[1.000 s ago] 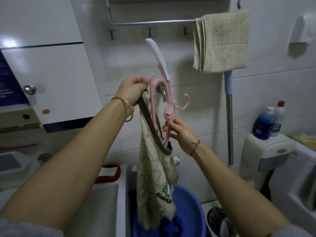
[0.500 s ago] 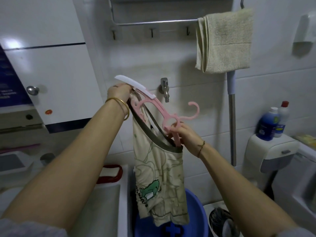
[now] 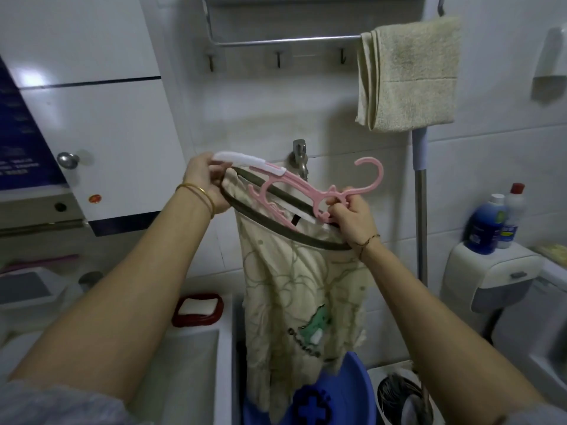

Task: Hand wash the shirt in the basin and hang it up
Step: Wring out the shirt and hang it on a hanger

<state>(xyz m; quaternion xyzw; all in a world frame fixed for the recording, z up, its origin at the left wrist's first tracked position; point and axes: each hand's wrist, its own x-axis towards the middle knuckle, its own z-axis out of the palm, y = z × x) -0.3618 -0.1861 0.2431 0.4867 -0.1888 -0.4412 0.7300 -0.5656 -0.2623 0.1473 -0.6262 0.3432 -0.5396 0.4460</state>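
A red soap dish [image 3: 198,308] beside the sink holds a white bar. The left hand [image 3: 204,182] grips the dark collar of the cream shirt [image 3: 294,286] together with the white tip of the pink hanger [image 3: 306,194]. The shirt hangs from both hands, hem at the rim of the blue basin [image 3: 352,391], whose contents are hidden. The right hand [image 3: 352,216] pinches the hanger's middle and the collar. Lettering under the shirt's green print is too blurred to read, like the labels on the blue bottle [image 3: 484,228] and white bottle [image 3: 513,219].
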